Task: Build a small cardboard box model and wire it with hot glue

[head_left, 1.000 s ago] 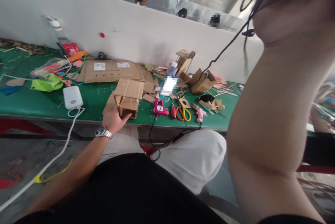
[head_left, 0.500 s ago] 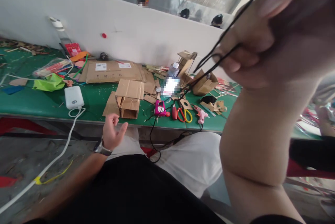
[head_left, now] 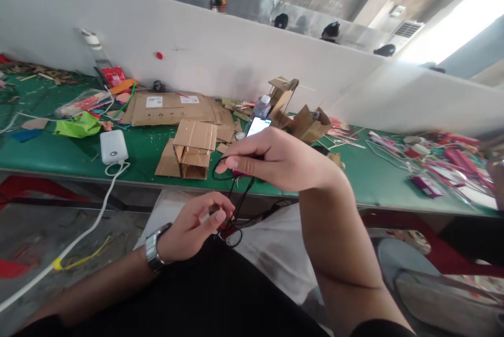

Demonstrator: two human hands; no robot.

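Note:
Above the front edge of the bench, my right hand [head_left: 275, 161] is closed in a pinch on a black cable [head_left: 249, 190], which loops at the fingertips and hangs toward my lap. Lower and to the left, my left hand [head_left: 195, 224] is half curled beside the hanging cable, with thumb and fingers apart. Whether its fingertips touch the cable is unclear. A cardboard box structure [head_left: 195, 140] with open compartments stands on the green bench [head_left: 142, 143]. Behind my right hand a lit phone [head_left: 259, 126] leans near a clear bottle [head_left: 263, 106]. The hand hides most of a pink item there.
A white power bank [head_left: 114, 147] with a white cable lies at the left. Flattened cardboard [head_left: 169, 108] rests behind the box structure. A cardboard container [head_left: 309, 124] stands right of the bottle. Craft materials [head_left: 441, 156] cover the right side. A white partition [head_left: 197, 48] runs behind the bench.
My right hand has come down from high at the right to the middle, bringing the black cable along. My left hand has left the cardboard box structure and moved right and down toward the cable.

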